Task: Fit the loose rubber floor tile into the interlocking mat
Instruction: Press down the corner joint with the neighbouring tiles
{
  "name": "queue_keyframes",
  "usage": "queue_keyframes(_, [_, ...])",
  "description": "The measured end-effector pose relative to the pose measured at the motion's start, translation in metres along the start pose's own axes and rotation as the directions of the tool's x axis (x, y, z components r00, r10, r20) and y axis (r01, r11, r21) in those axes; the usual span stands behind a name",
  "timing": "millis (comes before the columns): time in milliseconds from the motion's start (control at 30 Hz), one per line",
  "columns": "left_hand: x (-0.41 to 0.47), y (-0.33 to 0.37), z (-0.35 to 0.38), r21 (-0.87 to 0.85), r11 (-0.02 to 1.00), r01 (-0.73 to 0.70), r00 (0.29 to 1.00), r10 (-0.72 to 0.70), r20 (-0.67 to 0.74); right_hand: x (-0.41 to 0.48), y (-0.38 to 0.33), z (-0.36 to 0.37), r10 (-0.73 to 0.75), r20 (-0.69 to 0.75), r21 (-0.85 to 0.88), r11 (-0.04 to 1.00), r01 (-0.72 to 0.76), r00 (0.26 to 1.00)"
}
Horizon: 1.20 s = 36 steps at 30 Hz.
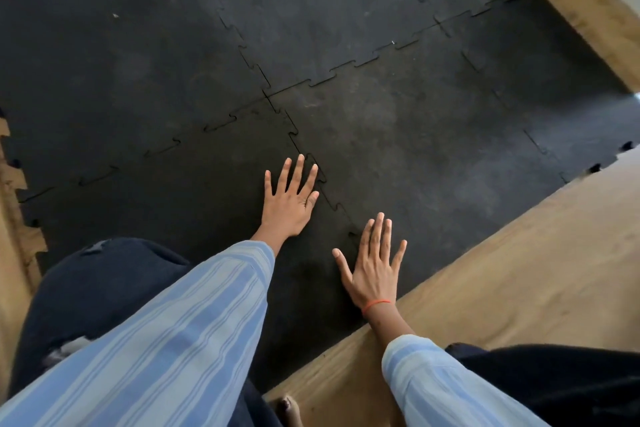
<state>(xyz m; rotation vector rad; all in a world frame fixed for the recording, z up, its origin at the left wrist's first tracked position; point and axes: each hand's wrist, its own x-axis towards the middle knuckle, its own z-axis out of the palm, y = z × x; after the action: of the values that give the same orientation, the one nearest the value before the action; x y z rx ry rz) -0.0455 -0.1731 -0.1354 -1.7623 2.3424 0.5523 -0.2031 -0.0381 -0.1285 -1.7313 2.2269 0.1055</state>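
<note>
A black rubber mat (311,3) of interlocking tiles covers the floor. The tile nearest me (180,191) lies in the lower left of the mat, its toothed right edge meeting the neighbouring tile (433,149) along a jigsaw seam (329,198). My left hand (289,201) lies flat on that near tile, fingers spread, fingertips beside the seam. My right hand (374,263) lies flat, fingers apart, across the lower end of the seam. Neither hand holds anything.
Wooden floor (519,270) borders the mat on the lower right and at the left edge (14,184). A wooden beam (575,7) runs along the top right. My knees in dark trousers (100,288) rest on the mat at lower left.
</note>
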Motion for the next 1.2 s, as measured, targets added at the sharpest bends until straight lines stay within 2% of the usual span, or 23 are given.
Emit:
queue_keyframes(333, [-0.002,0.003,0.001,0.021,1.000,0.001,1.000,0.000,-0.017,0.004,0.001,0.002,0.001,0.024,0.044,0.999,-0.002,1.000])
queue_keyframes(600, [0.000,0.004,0.001,0.019,1.000,0.010,1.000,-0.010,0.006,-0.011,0.011,0.011,0.013,-0.143,0.091,0.996,0.000,0.990])
queue_keyframes(767, [0.001,0.004,0.005,0.013,1.000,0.017,1.000,-0.017,-0.011,-0.007,0.007,0.011,-0.017,-0.125,0.036,0.999,0.021,0.992])
queue_keyframes(933, [0.004,0.005,0.004,-0.010,1.000,0.028,1.000,-0.028,0.003,0.015,-0.018,0.006,-0.180,-0.068,0.003,0.983,0.181,0.981])
queue_keyframes(1200, [0.003,0.001,-0.006,-0.027,1.000,0.016,0.998,-0.015,0.059,0.038,-0.029,0.003,-0.201,-0.031,0.021,0.979,0.202,0.979])
